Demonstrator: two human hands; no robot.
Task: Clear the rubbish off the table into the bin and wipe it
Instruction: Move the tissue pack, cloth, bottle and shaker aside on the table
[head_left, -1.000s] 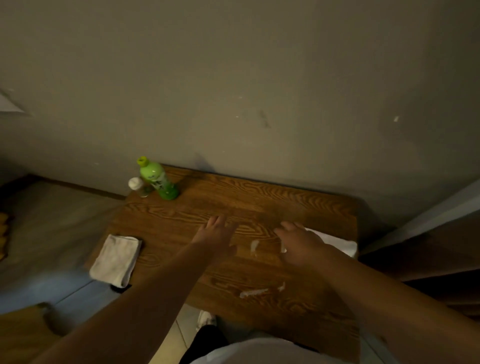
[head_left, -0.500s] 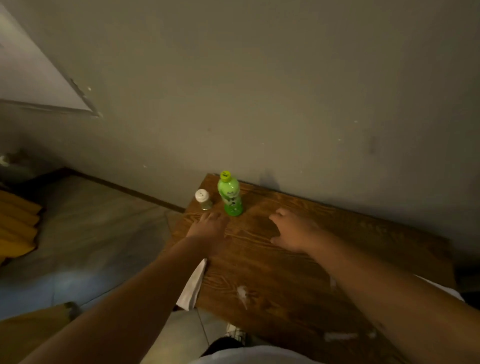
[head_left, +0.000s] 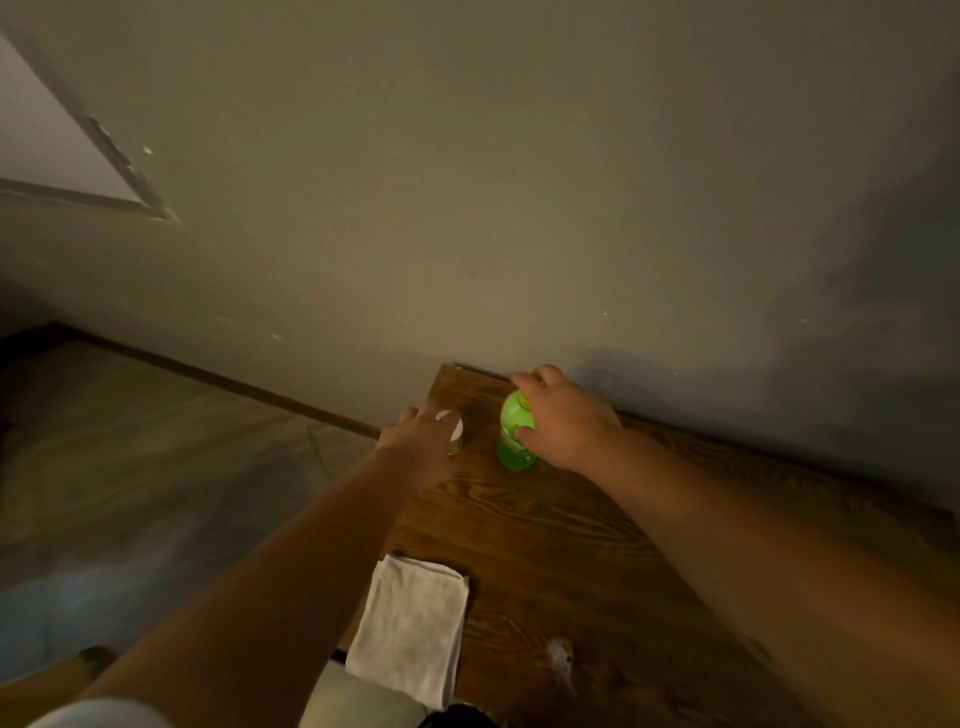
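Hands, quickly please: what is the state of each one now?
Left hand: curled around the small white-capped jar; firm grip cannot be told.
Right hand: closing around the green plastic bottle, fingers over its cap; not lifted yet.

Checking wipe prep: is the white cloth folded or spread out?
Folded. The white cloth lies as a compact layered rectangle at the table edge, its near end overhanging; neither hand touches it.

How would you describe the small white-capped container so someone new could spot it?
Find the wooden table against the wall, then its far left corner, where two upright things stand side by side. The small white-capped container is the left one, under the left hand. Its neighbour, the green bottle under the right hand, is taller and bright green.
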